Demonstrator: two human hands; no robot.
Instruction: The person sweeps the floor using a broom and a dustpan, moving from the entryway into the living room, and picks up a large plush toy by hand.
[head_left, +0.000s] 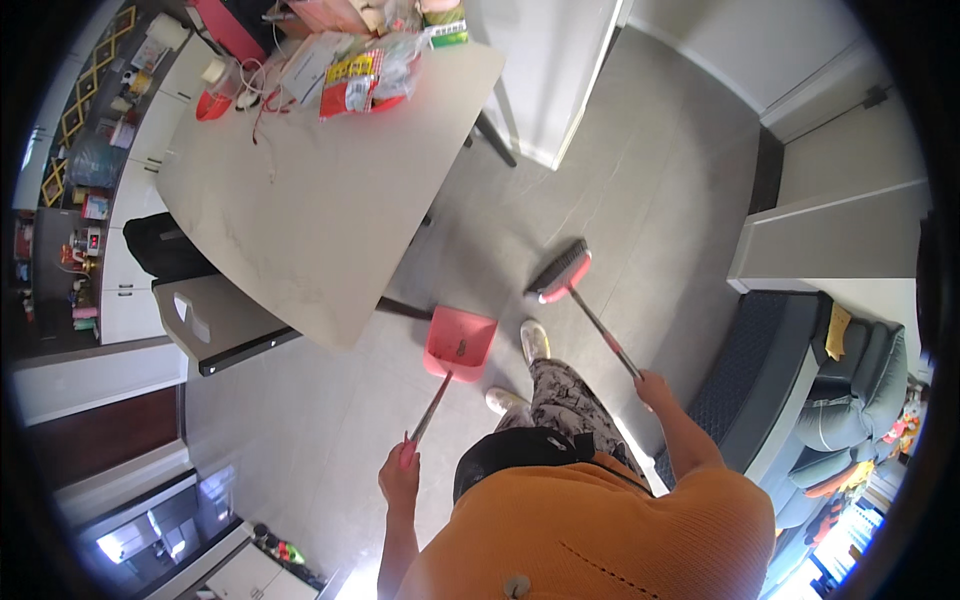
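My left hand (400, 474) grips the pink handle end of a long-handled dustpan (460, 339). Its pink pan rests on the grey tiled floor beside a table leg, and a small clump of debris (462, 347) lies inside. In my right hand (654, 391) is the metal stick of a broom (604, 333). The pink broom head (564, 274) with dark grey bristles is out in front of my feet, apart from the dustpan. My light-coloured shoes (535, 341) stand between the two tools.
A dining table (315, 195) stands ahead on the left, with snack bags (352, 84), cables and a jar on it. A chair (217, 319) is tucked at its side. On the right is a dark sofa (757, 375). A white partition wall (544, 82) rises beyond the table.
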